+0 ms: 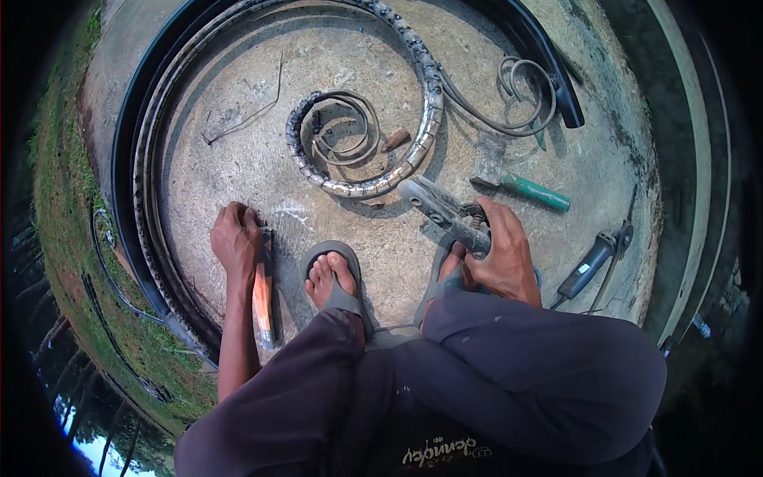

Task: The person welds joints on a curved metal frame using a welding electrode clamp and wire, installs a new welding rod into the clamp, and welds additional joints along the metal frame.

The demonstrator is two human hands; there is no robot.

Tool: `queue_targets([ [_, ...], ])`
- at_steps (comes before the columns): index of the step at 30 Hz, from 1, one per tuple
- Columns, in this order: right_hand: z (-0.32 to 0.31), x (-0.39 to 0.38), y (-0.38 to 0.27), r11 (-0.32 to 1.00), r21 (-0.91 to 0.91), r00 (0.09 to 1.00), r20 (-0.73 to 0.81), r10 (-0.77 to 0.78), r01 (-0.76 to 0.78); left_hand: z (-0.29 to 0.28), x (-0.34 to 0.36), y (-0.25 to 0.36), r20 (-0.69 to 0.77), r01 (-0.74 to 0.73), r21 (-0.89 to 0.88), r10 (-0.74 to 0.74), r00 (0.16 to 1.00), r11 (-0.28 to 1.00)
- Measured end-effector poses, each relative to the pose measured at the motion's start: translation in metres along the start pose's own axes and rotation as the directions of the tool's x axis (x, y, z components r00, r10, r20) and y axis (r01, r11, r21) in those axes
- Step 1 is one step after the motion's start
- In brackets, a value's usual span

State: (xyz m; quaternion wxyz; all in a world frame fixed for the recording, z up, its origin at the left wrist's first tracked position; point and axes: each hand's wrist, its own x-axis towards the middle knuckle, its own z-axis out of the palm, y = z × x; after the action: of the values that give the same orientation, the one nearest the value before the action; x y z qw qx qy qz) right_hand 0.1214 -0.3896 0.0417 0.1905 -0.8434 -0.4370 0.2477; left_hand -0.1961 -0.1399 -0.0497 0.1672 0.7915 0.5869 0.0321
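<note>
My left hand (pixel 234 242) has its fingers curled over the dark top end of an orange-handled tool (pixel 262 310) lying on the concrete. My right hand (pixel 505 250) grips a grey, dusty metal tool (pixel 437 207) with a spring, like a clamp or large pliers, above my right foot. A hammer (pixel 532 191) with a green handle lies just beyond my right hand. Ahead lies a coil of segmented silvery metal (pixel 350 188) with dark patches, a brown piece (pixel 395 141) inside its larger loop.
A long black curved tube (pixel 568 103) arcs round the work surface (pixel 222 175), with looped grey cable (pixel 517 126) at upper right and a bent wire (pixel 278 91) at upper left. An angle grinder (pixel 588 262) lies at right. Grass (pixel 67 238) borders the left side.
</note>
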Motion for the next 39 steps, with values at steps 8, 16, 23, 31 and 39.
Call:
queue_targets([
  [8, -0.004, -0.012, 0.003, 1.0, 0.011, 0.999, -0.034, 0.023, -0.023, 0.006, 0.052, 0.001, -0.041, -0.045, -0.014, 0.045, 0.998, 0.999],
  [16, -0.006, -0.008, 0.0, 0.98, 0.192, 0.984, -0.162, 0.074, -0.042, -0.073, 0.117, 0.131, -0.406, -0.457, -0.69, 0.223, 0.886, 0.562],
  [23, -0.011, -0.002, -0.005, 0.984, 0.123, 0.964, -0.251, -0.094, 0.128, -0.092, 0.044, 0.186, -0.185, -0.807, -0.367, 0.813, 0.551, 0.463],
  [31, 0.0, 0.001, -0.015, 0.963, 0.173, 0.96, -0.226, -0.167, 0.208, -0.088, 0.004, 0.183, 0.053, -0.585, -0.596, 0.753, 0.655, 0.551],
  [39, -0.004, -0.004, -0.016, 0.968, 0.178, 0.973, -0.179, -0.148, 0.18, -0.082, -0.003, 0.189, 0.184, -0.478, -0.669, 0.75, 0.636, 0.57],
])
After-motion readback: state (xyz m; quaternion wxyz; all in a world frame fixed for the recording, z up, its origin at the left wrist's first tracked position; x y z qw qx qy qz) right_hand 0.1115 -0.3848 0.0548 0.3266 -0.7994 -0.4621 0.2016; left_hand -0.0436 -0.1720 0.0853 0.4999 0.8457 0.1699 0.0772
